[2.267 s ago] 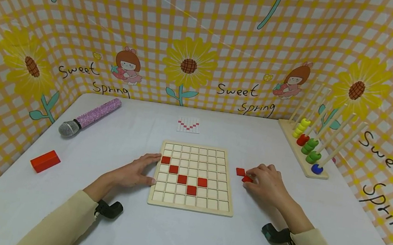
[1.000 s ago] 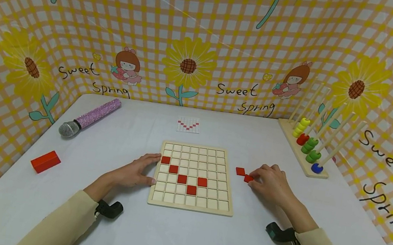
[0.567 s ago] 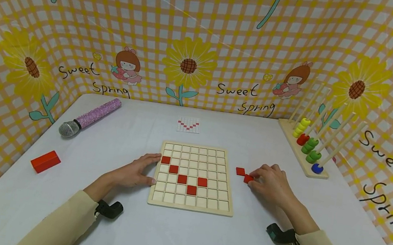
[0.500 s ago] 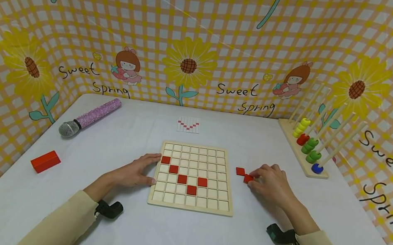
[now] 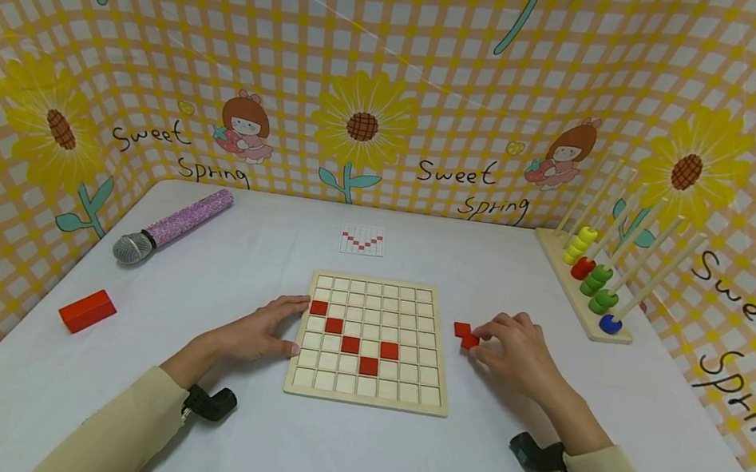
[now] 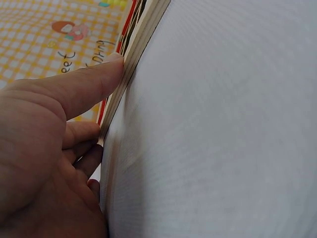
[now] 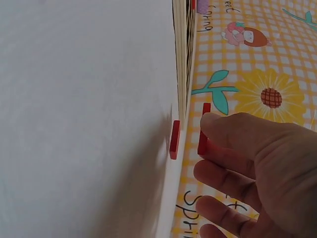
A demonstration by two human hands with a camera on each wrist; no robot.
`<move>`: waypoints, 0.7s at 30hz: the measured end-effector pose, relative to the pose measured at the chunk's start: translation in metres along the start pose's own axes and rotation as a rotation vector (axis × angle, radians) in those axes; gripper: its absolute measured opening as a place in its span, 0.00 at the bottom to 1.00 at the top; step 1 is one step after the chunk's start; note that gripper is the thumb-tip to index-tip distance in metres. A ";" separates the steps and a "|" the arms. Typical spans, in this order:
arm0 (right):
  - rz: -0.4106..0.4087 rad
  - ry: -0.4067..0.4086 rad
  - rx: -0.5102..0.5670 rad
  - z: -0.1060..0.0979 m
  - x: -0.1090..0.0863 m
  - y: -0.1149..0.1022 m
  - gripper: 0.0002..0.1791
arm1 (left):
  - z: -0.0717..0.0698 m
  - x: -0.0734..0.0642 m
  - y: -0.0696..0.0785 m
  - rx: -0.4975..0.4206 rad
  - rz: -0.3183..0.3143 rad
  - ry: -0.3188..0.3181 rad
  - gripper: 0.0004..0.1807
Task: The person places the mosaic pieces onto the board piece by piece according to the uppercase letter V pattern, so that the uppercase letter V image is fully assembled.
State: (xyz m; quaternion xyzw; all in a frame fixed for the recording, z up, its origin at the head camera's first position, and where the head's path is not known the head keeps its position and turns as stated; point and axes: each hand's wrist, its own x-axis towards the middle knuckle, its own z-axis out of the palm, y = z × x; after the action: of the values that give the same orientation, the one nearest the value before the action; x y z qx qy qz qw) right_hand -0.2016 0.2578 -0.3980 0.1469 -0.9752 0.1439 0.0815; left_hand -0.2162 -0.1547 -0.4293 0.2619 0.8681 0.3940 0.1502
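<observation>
My left hand (image 5: pixel 250 333) rests at the left edge of a square wooden grid board (image 5: pixel 365 400), its thumb and fingertips touching the rim. In the left wrist view the fingers (image 6: pixel 94 82) lie fairly straight along that edge. Several red square tiles (image 5: pixel 368 366) sit in the board's cells in a V-like line. Right of the board, my right hand (image 5: pixel 517 355) pinches a red tile (image 7: pixel 203 130) between thumb and index finger. The right wrist view shows this tile raised off the table, while another red tile (image 7: pixel 175 140) lies flat beside it.
A small card (image 5: pixel 363 240) with a red V pattern lies behind the board. A glittery microphone (image 5: pixel 180 224) and a red block (image 5: pixel 88 310) are at the left. An abacus (image 5: pixel 597 299) with coloured beads stands at the right back. Patterned cloth (image 5: pixel 376 42) surrounds the table.
My right hand has shifted slightly left and up with the pinched tile, which now overlaps the other loose tile in the head view. My left hand and the board have stayed put.
</observation>
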 end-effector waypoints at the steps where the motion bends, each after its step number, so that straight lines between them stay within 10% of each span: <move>1: -0.003 0.003 -0.001 0.000 0.000 -0.002 0.13 | 0.000 0.000 0.000 -0.001 0.001 0.001 0.43; 21: -0.096 0.020 0.012 0.006 0.008 -0.034 0.13 | 0.000 0.000 0.000 0.001 0.006 -0.003 0.43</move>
State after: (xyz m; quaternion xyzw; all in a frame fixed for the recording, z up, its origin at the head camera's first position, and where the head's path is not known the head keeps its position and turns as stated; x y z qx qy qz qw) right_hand -0.1994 0.2228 -0.3939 0.1927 -0.9653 0.1470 0.0973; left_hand -0.2162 -0.1554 -0.4293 0.2653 0.8672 0.3936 0.1503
